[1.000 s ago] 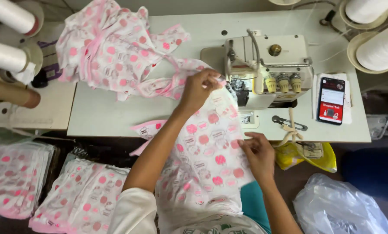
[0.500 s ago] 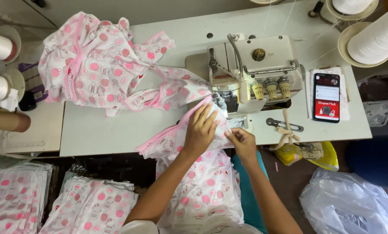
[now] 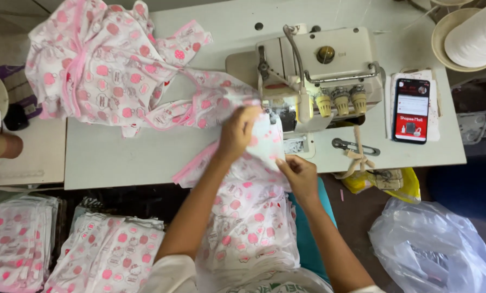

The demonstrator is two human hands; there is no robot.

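A: At centre frame, left hand (image 3: pixel 237 133) pinches the pink-printed fabric piece (image 3: pixel 248 217), fingers curled on its top edge right by the sewing machine (image 3: pixel 313 76) head. Right hand (image 3: pixel 300 176) at 5 o'clock of the left, fingers narrow, gripping the same piece's right edge.

B: Why held that way?

A: Looks like both hands keep the edge flat and lined up at the needle area, judging from how the cloth runs from the lap up onto the table (image 3: pixel 145 154). Rest of the piece hangs off the table's near edge, over the lap.

B: Sewn pile?

A: Heap of matching garments (image 3: pixel 107 65) at 10 o'clock, trailing back to the machine. Stacked cut pieces (image 3: pixel 107 260) at 7 o'clock, below table level.

B: Anything hidden?

A: Needle and presser foot are covered by fabric and left fingers, can't tell if cloth is under them. Phone (image 3: pixel 411 111) at 3 o'clock, scissors (image 3: pixel 354 146) just beside the machine. Thread cone (image 3: pixel 479 32) cut off at 1 o'clock. Plastic bag (image 3: pixel 433 249) at 4 o'clock, contents unclear.
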